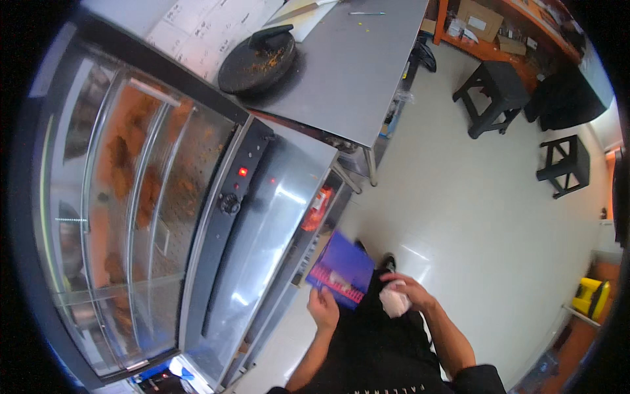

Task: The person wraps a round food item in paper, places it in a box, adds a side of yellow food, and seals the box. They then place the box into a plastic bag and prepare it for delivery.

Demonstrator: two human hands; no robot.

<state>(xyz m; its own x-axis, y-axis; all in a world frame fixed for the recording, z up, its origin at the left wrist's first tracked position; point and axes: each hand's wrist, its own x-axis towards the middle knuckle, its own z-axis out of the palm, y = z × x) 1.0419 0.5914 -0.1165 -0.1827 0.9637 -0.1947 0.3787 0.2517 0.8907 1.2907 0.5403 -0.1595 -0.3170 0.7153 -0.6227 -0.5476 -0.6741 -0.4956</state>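
Low in the view, my left hand [323, 308] grips the lower edge of a purple and blue printed box or packet [343, 266] with pink markings; its exact kind cannot be told. To the right of it, apart, my right hand [413, 293] holds a crumpled whitish cloth or paper [394, 299] from above. Both hands are in front of my dark clothing. A heated glass display cabinet [231, 204] with a lit red switch and brown food on its racks stands at the left.
A steel table [344, 74] bears a round black lid or pan [257, 64], a knife [300, 11] on a board and a pen [366, 13]. Black stools [497, 93] stand at the right, near an orange shelf [480, 47]. A red packet [317, 209] lies under the cabinet's counter.
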